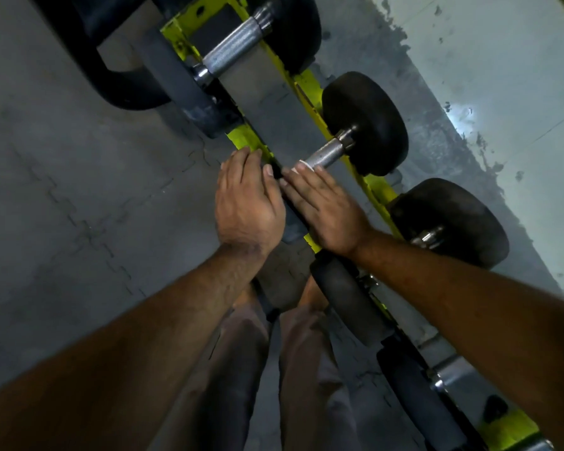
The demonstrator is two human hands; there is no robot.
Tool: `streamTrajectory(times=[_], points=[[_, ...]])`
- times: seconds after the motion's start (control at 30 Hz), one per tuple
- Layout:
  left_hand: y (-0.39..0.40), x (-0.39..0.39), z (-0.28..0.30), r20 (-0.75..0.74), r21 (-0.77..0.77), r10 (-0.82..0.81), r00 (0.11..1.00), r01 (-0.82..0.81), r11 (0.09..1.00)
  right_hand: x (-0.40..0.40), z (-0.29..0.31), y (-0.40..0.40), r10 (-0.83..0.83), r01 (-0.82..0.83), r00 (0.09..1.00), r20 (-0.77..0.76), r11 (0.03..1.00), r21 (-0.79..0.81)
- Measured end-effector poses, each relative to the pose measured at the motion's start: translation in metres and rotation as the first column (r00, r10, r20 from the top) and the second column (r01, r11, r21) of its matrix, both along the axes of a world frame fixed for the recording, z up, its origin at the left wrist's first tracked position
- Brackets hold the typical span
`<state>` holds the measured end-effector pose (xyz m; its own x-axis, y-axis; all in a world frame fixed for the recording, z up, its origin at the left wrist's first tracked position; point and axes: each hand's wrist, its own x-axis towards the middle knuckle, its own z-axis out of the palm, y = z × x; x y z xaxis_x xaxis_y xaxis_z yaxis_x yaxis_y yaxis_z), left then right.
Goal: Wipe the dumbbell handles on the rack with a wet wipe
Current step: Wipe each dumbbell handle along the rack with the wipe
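Observation:
A yellow rack (310,83) runs diagonally from top left to bottom right and carries black-ended dumbbells. The middle dumbbell has a knurled steel handle (326,154) and a black far end (367,123). My right hand (323,211) lies over the near part of that handle, fingers closed around it, with a strip of white wet wipe (302,166) showing at the fingertips. My left hand (246,203) rests on the dumbbell's near end by the rack's front rail, fingers curled over it; that end is mostly hidden.
A larger dumbbell with a thick steel handle (233,50) sits further up the rack. More dumbbells (450,219) lie to the lower right. Grey interlocking floor mats (62,190) spread on the left, a stained pale wall (502,76) on the right. My legs (274,369) stand below.

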<state>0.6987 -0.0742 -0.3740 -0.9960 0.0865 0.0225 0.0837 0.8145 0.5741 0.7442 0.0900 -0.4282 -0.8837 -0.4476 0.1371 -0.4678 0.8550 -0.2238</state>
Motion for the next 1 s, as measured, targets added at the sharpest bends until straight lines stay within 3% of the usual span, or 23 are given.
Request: streamTrajectory(times=[0.07,0.2,0.33,0.37,0.5,0.6,0.67,0.73,0.83,0.9,1.0], points=[[-0.001,-0.002,0.001,0.009,-0.007,-0.014,1.0,0.014,1.0,-0.006,0.001,0.014,0.099,-0.099,0.995,0.013,0.993,0.065],[-0.002,0.0,0.0,0.008,-0.019,-0.058,0.998,0.058,0.998,-0.01,0.003,0.028,-0.221,0.224,0.974,-0.049,0.971,0.081],[-0.001,0.002,0.002,-0.003,-0.002,-0.045,0.999,0.045,0.999,0.006,-0.007,0.008,0.026,-0.027,0.999,0.024,0.998,0.058],[0.0,0.002,0.002,0.005,-0.001,-0.043,0.999,0.043,0.999,0.002,-0.005,0.017,0.016,-0.017,1.0,0.012,0.996,0.092],[-0.001,-0.001,0.002,0.008,0.006,-0.06,0.998,0.059,0.998,-0.004,-0.002,0.022,-0.314,0.315,0.949,-0.028,0.947,0.061],[0.0,-0.001,0.0,0.012,-0.004,-0.052,0.999,0.052,0.999,0.004,-0.01,0.004,-0.105,0.105,0.994,-0.011,0.994,0.021],[0.0,-0.001,0.001,0.023,-0.016,-0.06,0.998,0.06,0.998,-0.002,-0.008,0.022,-0.002,0.004,1.0,-0.027,0.996,0.092],[-0.001,-0.002,0.0,0.028,-0.023,-0.07,0.997,0.071,0.997,-0.013,-0.003,0.038,-0.121,0.128,0.99,-0.066,0.986,0.111],[-0.001,-0.001,0.0,0.031,-0.025,-0.067,0.997,0.068,0.997,-0.004,-0.003,0.012,-0.296,0.296,0.955,-0.024,0.955,-0.008],[0.0,0.0,0.002,0.045,-0.03,-0.063,0.997,0.064,0.997,0.004,-0.005,-0.003,-0.155,0.155,0.988,0.002,0.987,-0.049],[0.0,-0.001,0.001,0.037,-0.023,-0.062,0.997,0.063,0.998,-0.006,-0.001,0.026,0.025,-0.024,0.999,-0.02,0.997,0.078]])
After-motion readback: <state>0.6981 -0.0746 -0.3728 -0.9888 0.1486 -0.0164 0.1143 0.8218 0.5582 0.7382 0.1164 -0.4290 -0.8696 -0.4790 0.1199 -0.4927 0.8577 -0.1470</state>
